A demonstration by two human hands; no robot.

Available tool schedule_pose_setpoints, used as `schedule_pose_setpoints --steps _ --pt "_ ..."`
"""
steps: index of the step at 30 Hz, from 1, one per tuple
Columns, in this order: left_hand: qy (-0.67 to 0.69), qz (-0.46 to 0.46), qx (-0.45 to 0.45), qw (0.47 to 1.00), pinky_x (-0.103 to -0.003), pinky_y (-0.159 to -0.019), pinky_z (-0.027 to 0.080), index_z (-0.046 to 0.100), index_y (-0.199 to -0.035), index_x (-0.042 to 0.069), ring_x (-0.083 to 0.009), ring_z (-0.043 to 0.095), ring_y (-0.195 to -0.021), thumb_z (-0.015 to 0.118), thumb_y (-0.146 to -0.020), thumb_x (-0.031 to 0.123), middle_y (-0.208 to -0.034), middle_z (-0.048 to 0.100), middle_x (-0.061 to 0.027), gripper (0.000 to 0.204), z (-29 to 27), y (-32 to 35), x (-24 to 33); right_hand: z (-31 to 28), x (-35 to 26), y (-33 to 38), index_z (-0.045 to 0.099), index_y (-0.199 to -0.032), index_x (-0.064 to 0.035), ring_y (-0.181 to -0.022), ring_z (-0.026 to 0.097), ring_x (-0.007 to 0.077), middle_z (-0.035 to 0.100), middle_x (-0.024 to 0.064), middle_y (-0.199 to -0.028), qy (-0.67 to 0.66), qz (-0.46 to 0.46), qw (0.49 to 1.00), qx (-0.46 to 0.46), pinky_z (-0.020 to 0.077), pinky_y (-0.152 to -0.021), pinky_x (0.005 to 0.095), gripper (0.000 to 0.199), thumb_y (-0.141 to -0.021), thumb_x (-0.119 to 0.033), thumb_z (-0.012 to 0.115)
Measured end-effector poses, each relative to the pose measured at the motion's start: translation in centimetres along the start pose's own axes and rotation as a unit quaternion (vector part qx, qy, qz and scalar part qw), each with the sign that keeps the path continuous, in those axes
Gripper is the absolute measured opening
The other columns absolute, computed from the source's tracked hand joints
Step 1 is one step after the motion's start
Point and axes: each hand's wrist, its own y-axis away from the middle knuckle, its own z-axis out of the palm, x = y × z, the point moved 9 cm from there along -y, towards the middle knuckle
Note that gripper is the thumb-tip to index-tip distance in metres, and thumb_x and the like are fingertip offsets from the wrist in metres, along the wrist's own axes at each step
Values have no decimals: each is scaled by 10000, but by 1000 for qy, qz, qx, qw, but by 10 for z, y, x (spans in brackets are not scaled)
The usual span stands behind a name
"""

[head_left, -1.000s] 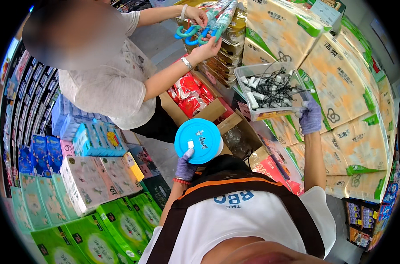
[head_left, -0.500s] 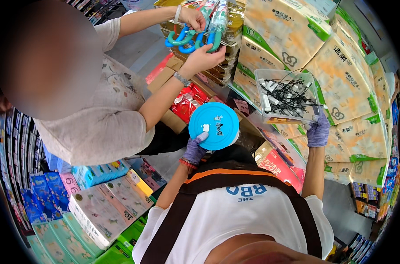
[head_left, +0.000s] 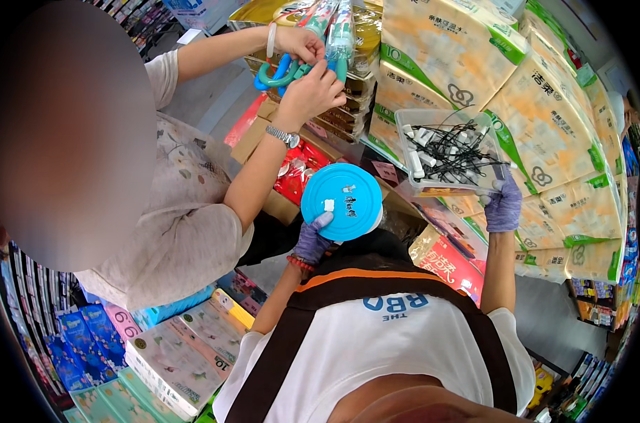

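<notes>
My left hand (head_left: 311, 241), in a purple glove, grips the near edge of a round white tub with a blue lid (head_left: 353, 185), thumb on top beside a small white square piece. To the right, my gloved right hand (head_left: 504, 206) holds a clear plastic box (head_left: 432, 189) by its near right corner. Inside lie tangled black cords with white tags (head_left: 450, 151). Ahead on the left, another person's hands (head_left: 314, 79) are at the blue and green curved handles (head_left: 276, 76) of several umbrellas in clear sleeves; what their fingertips pinch is too small to tell.
Large tissue packs (head_left: 443, 53) are stacked high at the right, close behind the box. An open carton of red packages (head_left: 302, 173) stands between me and the other person. Boxed tissue packs (head_left: 182, 359) lie at the lower left; gold packages (head_left: 368, 46) rise at the back.
The other person's head and body have come nearer, and their hands have closed in around the umbrella handles. My hands keep their grips on the tub and the box, with little movement.
</notes>
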Motion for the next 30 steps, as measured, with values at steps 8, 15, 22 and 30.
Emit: schedule_pose_setpoints --steps 8,15,22,30 --pt "-79 12 -42 996 -426 -931 448 316 -1332 58 -282 487 -1133 705 -727 241 -1258 452 -151 742 37 -5 29 10 -4 -17 449 -1244 20 -461 533 155 583 97 -1085 -52 -16 999 -3 434 -393 209 557 -701 -94 499" --pt "-79 34 -50 995 -411 -920 457 321 -1331 65 -275 497 -1114 708 -713 244 -1251 458 -137 751 70 -11 52 22 -39 -14 426 -1273 25 -588 620 166 538 119 -1205 -66 -56 996 0 472 -409 189 592 -697 -80 506" --pt "-23 53 -54 997 -385 -843 504 412 -1259 52 -234 544 -1023 703 -728 172 -1182 496 -110 617 87 -22 72 25 -60 -15 428 -1283 -1 -599 615 149 519 96 -1247 -58 -72 995 29 471 -428 183 587 -705 -82 494" --pt "-14 -12 -36 999 -412 -873 496 378 -1288 57 -254 526 -1063 691 -723 123 -1194 484 -116 650 75 -32 55 38 -77 -14 425 -1281 8 -585 598 132 490 106 -1289 -63 -110 992 15 451 -419 166 584 -709 -86 495"
